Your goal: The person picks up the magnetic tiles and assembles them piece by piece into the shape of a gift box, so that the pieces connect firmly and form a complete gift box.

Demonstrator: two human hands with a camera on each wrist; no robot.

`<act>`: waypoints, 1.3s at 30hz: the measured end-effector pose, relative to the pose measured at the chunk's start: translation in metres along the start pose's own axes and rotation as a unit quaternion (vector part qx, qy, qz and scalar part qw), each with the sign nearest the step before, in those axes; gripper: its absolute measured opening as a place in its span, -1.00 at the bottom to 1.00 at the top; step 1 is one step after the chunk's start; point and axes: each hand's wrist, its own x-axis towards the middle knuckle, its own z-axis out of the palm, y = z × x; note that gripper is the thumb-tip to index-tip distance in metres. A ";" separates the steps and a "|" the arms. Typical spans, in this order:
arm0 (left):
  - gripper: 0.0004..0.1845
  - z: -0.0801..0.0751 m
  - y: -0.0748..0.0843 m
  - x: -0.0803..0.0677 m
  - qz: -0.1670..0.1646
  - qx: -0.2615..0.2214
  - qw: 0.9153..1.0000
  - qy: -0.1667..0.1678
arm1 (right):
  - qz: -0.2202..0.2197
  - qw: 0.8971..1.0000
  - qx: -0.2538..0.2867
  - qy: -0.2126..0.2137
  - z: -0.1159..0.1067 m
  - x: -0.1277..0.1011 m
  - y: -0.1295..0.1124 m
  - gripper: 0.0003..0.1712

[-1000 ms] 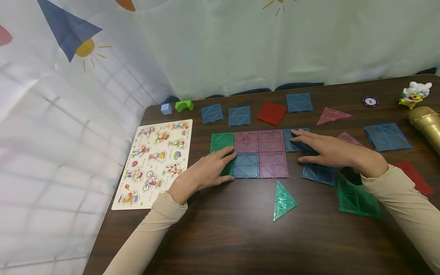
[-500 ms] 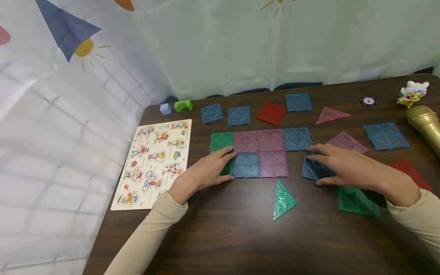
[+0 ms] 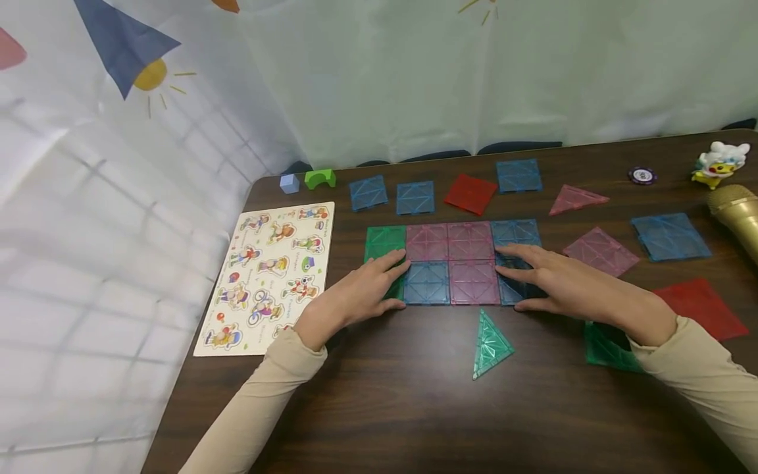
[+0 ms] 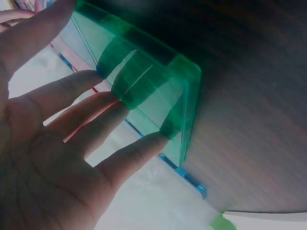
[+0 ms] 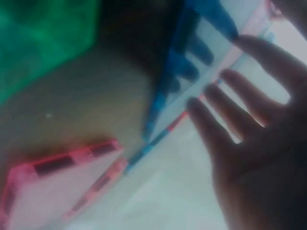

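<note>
Translucent magnetic tiles lie flat in two joined rows on the dark wooden table. At the left end, my left hand [image 3: 361,296] rests its fingertips on the green tiles [image 3: 381,242], its fingers spread; the left wrist view shows the fingertips on a green tile [image 4: 187,79]. My right hand [image 3: 568,280] touches the lower right blue tile [image 3: 508,294], which sits against a pink tile [image 3: 474,283] and below the upper right blue tile [image 3: 516,230]. Its fingers are extended and partly cover that tile. The right wrist view is blurred, with fingertips over a blue tile [image 5: 160,103].
Near the front lies a green triangle tile [image 3: 490,349]. Loose tiles include a pink square [image 3: 601,251], a red square [image 3: 701,308] and a green square [image 3: 606,349] partly under the right arm. A picture puzzle board [image 3: 269,276] is left; a gold microphone [image 3: 734,207] stands far right.
The right hand went right to the loose blue tile, then slid it left against the pink tile at the lower row's end. The left hand has stayed in place.
</note>
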 end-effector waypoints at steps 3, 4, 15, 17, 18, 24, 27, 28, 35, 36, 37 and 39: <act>-0.21 -0.001 0.002 -0.001 -0.002 -0.002 1.000 0.002 | 0.019 0.999 0.019 -0.017 -0.002 0.001 0.002 -0.18; -0.21 -0.001 0.002 -0.001 -0.005 -0.003 1.000 0.000 | 0.025 0.999 0.026 -0.022 -0.002 0.001 0.003 -0.17; -0.19 -0.001 0.007 -0.001 -0.022 -0.024 0.999 -0.030 | 0.054 0.995 0.051 -0.060 -0.010 0.002 0.002 -0.26; -0.22 -0.005 0.007 0.001 -0.028 -0.029 0.999 -0.034 | 0.060 0.995 0.049 -0.063 -0.016 0.007 0.001 -0.36; -0.24 -0.007 0.007 0.004 -0.030 -0.032 0.998 -0.033 | 0.062 0.995 0.048 -0.063 -0.019 0.011 0.001 -0.40; -0.28 -0.020 0.000 0.045 -0.058 -0.048 0.997 -0.005 | 0.068 0.996 0.042 -0.025 -0.030 0.049 0.007 -0.45; -0.22 -0.022 -0.008 0.072 -0.094 -0.051 0.994 0.004 | 0.088 0.994 0.056 -0.020 -0.028 0.072 0.015 -0.37; -0.20 -0.021 -0.010 0.080 -0.108 -0.048 0.993 0.000 | 0.096 0.993 0.061 -0.022 -0.026 0.078 0.018 -0.35; -0.14 -0.017 -0.015 0.106 -0.130 -0.054 0.988 -0.058 | 0.142 0.980 0.100 -0.094 -0.016 0.095 0.034 -0.11; -0.14 -0.017 -0.014 0.106 -0.125 -0.056 0.989 -0.062 | 0.144 0.979 0.102 -0.102 -0.016 0.094 0.035 -0.10; -0.14 -0.018 -0.013 0.106 -0.120 -0.062 0.989 -0.065 | 0.144 0.978 0.104 -0.107 -0.017 0.093 0.036 -0.11; -0.16 -0.019 -0.011 0.103 -0.109 -0.068 0.989 -0.071 | 0.140 0.978 0.107 -0.109 -0.019 0.088 0.039 -0.14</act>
